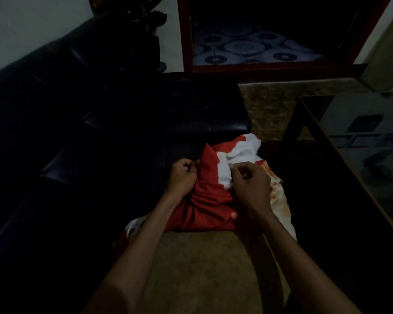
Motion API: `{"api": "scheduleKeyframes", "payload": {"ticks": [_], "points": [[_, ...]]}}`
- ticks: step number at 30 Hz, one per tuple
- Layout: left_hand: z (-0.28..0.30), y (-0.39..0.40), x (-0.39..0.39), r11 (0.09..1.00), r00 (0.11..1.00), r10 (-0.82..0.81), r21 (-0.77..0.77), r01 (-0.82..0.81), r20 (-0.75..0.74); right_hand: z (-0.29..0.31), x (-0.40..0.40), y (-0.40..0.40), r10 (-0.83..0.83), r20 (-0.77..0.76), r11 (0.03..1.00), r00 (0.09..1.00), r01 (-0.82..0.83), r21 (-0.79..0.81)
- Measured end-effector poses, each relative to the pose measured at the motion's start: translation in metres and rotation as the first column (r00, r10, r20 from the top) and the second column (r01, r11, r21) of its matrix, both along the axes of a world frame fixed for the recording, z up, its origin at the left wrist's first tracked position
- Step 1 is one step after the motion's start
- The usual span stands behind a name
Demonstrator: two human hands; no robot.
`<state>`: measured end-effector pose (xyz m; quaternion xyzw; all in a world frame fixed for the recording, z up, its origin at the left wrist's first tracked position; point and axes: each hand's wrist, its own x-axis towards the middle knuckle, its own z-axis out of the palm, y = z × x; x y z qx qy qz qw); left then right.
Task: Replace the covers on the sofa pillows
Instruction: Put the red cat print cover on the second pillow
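Your left hand [183, 176] curls its fingers tight round the left edge of the red cover [208, 200], which lies bunched on your lap between both hands; your right hand [250, 185] pinches the white pillow [238, 152] where it pokes from the cover

**Around the dim room**

A dark leather sofa [61, 105] fills the left side, with a black tufted ottoman [204, 103] just beside it. A glass-topped desk [359, 155] runs along the right edge (its surface shows pale reflections). Tan carpet [268, 109] lies between them. Farther back, a red-framed doorway [186, 41] opens onto a circle-patterned floor [247, 48], and a leafy plant [143, 12] stands near the wall.
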<state>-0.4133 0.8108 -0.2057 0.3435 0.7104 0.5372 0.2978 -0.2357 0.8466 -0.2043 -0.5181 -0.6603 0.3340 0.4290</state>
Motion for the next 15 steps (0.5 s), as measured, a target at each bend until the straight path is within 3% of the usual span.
{"api": "scheduleKeyframes", "payload": {"ticks": [4, 10, 13, 15], "points": [[-0.007, -0.005, 0.004, 0.993, 0.998, -0.025, 0.113, 0.033, -0.065, 0.0, 0.007, 0.001, -0.032, 0.06, 0.999, 0.998, 0.033, -0.008], [0.005, -0.016, -0.001, 0.97, 0.895, -0.103, 0.154, 0.187, -0.434, -0.009, 0.012, -0.002, -0.081, 0.079, 0.997, 0.994, 0.079, 0.024], [0.001, -0.023, -0.008, 0.968, 0.883, -0.12, 0.145, 0.206, -0.455, -0.007, 0.013, -0.011, -0.028, -0.034, 0.999, 0.999, 0.029, 0.029], [-0.002, -0.032, -0.008, 0.966, 0.907, -0.159, 0.127, 0.224, -0.39, -0.005, 0.017, -0.021, 0.021, -0.078, 0.998, 0.997, -0.016, 0.056]]}}
